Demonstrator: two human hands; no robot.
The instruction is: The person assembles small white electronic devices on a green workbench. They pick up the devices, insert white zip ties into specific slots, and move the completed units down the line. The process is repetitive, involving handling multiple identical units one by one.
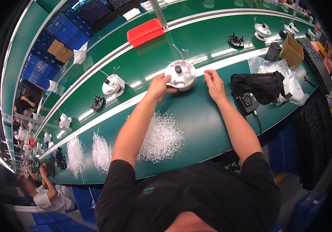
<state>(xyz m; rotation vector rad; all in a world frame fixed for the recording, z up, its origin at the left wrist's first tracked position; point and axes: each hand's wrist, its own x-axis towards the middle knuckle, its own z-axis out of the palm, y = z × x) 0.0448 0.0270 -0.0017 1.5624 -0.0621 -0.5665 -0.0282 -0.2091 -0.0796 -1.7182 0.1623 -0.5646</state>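
My left hand grips the edge of a white round plastic housing, its thumb on the rim. The housing is tilted, so its inside shows a small black part, and thin wires stick up from its far side. To the right of the housing, apart from it, is my right hand. Its fingers are drawn together, and whatever they may hold is too small to make out. Below my left hand, a large heap of thin white looped strands lies on the green bench.
Along the green conveyor stand other white housings and black ring-shaped parts. A red bin sits beyond it. At right are a black bag, a black device and an open carton. A co-worker sits at far left.
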